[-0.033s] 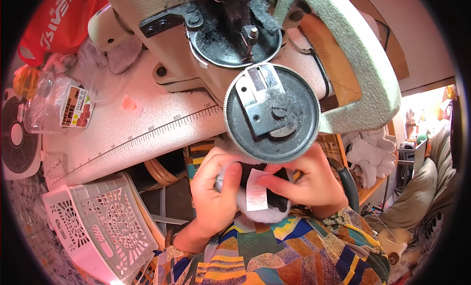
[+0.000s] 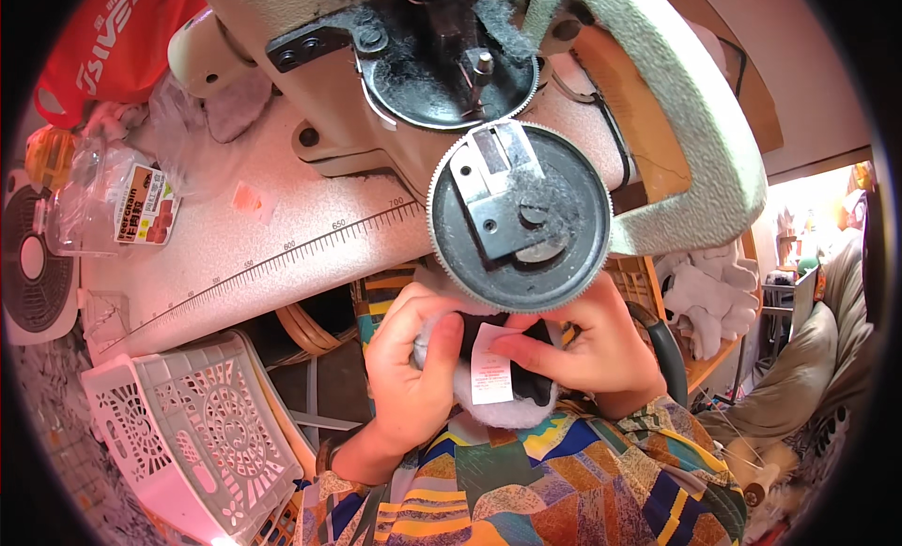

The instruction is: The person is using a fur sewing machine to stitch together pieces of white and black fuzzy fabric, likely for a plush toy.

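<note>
Beneath the round toothed disc (image 2: 520, 273) of a sewing machine (image 2: 676, 198), both hands hold a pale grey fluffy piece (image 2: 498, 412) with a dark inner side (image 2: 532, 382). My left hand (image 2: 409, 358) is closed on its left edge, thumb upright along it. My right hand (image 2: 592, 353) grips the right side, its thumb pressed on a white printed label (image 2: 490, 377) lying over the dark part. The hands' far fingertips are partly hidden behind the piece and disc.
A ruled work table (image 2: 235, 302) bears a clear plastic container (image 2: 99, 217), red bag (image 2: 103, 29) and black round fan-like object (image 2: 33, 255). A white perforated basket (image 2: 188, 433) stands lower left. Pale soft pieces (image 2: 705, 306) are piled at right, near draped khaki fabric (image 2: 808, 377).
</note>
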